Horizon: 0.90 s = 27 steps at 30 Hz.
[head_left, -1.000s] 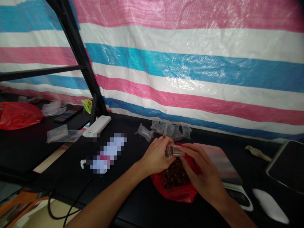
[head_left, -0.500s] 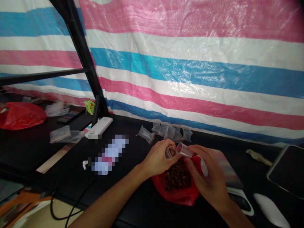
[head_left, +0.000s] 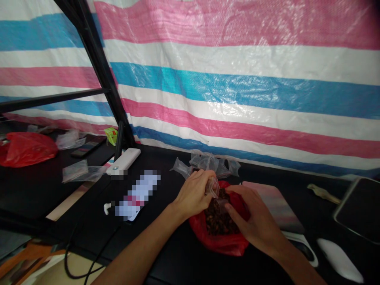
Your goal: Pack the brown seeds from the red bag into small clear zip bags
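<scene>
A red plastic bag [head_left: 222, 244] lies open on the black table, with loose dark brown bits [head_left: 221, 225] inside. Above its far left rim, my left hand [head_left: 196, 190] pinches a small clear plastic bag [head_left: 212, 187], whose mouth faces the red bag. My right hand [head_left: 247, 209] reaches over the right side of the red bag, fingers closed around a small clear plastic cup [head_left: 221, 206]. The cup is low among the brown bits, and its outline is partly hidden. Just beyond my hands lie several small clear bags [head_left: 209, 163] in a row.
To the left are a phone [head_left: 136, 198], a white earbud [head_left: 107, 208] and a white power strip-like bar [head_left: 124, 160]. A mouse [head_left: 338, 259], a grey-pink flat object [head_left: 274, 206] and a dark-screened device [head_left: 360, 209] are at right. A black metal post [head_left: 101, 71] rises left; striped sheeting [head_left: 237, 95] hangs behind.
My right hand has lowered the clear cup from beside the small bag down into the brown bits. My left hand stays near its place, still holding the small bag.
</scene>
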Tool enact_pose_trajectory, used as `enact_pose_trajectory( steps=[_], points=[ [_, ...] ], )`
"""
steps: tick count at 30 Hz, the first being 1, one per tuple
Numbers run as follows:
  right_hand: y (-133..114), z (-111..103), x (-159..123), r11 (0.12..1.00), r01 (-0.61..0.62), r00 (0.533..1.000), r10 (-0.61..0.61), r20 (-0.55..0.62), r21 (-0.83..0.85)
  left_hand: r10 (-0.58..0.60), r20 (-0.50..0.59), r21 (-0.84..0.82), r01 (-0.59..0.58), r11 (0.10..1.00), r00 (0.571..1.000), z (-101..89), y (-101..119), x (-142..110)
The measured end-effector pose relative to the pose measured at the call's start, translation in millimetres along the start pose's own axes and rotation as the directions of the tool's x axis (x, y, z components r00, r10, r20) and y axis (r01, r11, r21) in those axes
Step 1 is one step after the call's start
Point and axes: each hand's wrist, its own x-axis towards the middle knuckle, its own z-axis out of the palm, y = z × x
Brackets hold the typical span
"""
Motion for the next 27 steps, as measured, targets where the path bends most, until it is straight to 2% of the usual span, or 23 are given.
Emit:
enact_pose_trajectory(
  steps=[3, 6, 11, 14, 18, 23, 27],
  points=[
    [-2, -3, 0, 0.998, 0.050, 0.998, -0.049, 0.045, -0.024, 0.051, 0.116, 0.100, -0.063, 0.993, 0.992, -9.1, 3, 3],
    [-2, -5, 1, 0.995, 0.088, 0.990, -0.081, 0.120, -0.056, 0.089, 0.183, 0.142, -0.116, 0.983, 0.979, -18.5, 5, 5],
    [2, -4, 1, 0.995, 0.047, 0.996, -0.040, 0.083, -0.085, 0.082, 0.264, 0.184, -0.133, 0.974, 0.961, -26.3, 6, 6],
    [2, 0, 1, 0.990, 0.046, 0.988, -0.026, 0.152, -0.135, 0.071, 0.313, 0.184, -0.134, 0.974, 0.947, -26.5, 7, 5],
    [1, 7, 0, 0.987, 0.063, 0.975, -0.030, 0.219, -0.146, 0.069, 0.310, 0.154, -0.122, 0.980, 0.948, -24.0, 8, 3],
    [7, 11, -4, 0.984, 0.055, 0.990, -0.031, 0.140, -0.171, 0.050, 0.341, 0.168, -0.113, 0.979, 0.939, -23.2, 6, 2],
    [11, 10, -7, 0.979, 0.095, 0.987, -0.069, 0.146, -0.178, 0.069, 0.363, 0.159, -0.135, 0.978, 0.929, -25.1, 8, 2]
  ],
)
